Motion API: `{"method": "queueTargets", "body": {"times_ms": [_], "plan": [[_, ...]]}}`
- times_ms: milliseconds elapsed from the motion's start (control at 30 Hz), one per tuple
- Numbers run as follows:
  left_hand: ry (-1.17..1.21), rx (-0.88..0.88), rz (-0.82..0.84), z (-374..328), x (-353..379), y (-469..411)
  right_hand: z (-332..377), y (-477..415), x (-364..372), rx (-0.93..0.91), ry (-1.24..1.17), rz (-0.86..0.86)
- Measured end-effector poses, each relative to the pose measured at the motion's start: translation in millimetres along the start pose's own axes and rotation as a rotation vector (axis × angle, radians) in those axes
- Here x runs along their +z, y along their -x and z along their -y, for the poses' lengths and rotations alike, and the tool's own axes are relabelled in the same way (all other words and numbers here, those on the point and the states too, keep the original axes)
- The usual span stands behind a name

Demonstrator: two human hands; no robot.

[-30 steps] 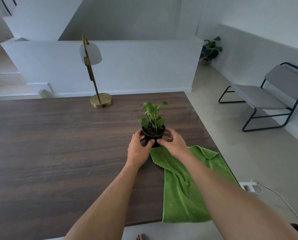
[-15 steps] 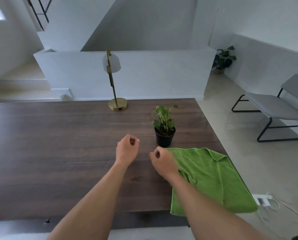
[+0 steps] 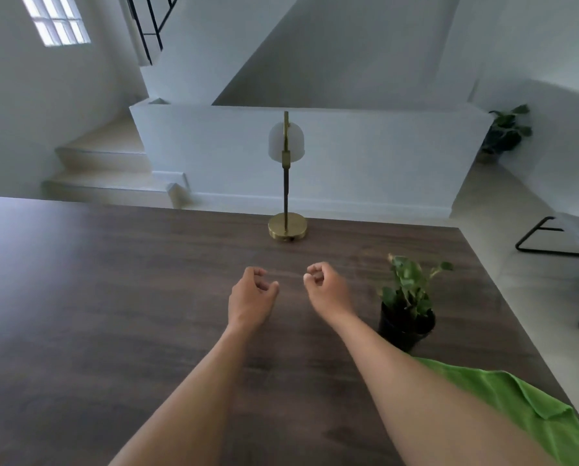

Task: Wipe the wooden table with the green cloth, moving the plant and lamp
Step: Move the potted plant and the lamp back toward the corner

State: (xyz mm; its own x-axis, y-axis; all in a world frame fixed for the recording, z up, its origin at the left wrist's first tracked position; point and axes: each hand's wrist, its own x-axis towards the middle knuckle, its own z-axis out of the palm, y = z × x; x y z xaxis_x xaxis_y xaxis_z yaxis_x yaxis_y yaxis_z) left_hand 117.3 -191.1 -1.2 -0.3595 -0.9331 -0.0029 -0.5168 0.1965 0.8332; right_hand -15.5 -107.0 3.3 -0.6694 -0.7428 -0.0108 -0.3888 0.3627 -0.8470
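Observation:
The dark wooden table [image 3: 113, 314] fills the lower view. A brass lamp [image 3: 286, 227] with a white shade stands at its far edge, straight ahead. A small plant in a black pot [image 3: 405, 322] stands upright at the right, just beyond the green cloth [image 3: 530, 408], which lies flat at the near right corner, partly hidden by my right forearm. My left hand [image 3: 251, 297] and my right hand [image 3: 327, 290] hover side by side over the table's middle, short of the lamp, fingers loosely curled, holding nothing.
The table's right edge runs close past the plant and cloth. Beyond it on the tiled floor stands a black-framed chair [image 3: 557, 243]. A white half wall, steps and a large potted plant [image 3: 505, 132] lie behind the table.
Both hands let go of the plant pot, drew back, then moved forward and left toward the lamp. The view swung left and up; the plant stays beside the cloth.

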Motion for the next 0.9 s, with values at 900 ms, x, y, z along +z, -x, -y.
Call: {"method": "queueTargets", "body": {"times_ms": [900], "plan": [[-0.169,0.008,0.012,15.8,69.3,-177.0,40.7,-214.1,46.9,0.021,0.15,0.046]]}}
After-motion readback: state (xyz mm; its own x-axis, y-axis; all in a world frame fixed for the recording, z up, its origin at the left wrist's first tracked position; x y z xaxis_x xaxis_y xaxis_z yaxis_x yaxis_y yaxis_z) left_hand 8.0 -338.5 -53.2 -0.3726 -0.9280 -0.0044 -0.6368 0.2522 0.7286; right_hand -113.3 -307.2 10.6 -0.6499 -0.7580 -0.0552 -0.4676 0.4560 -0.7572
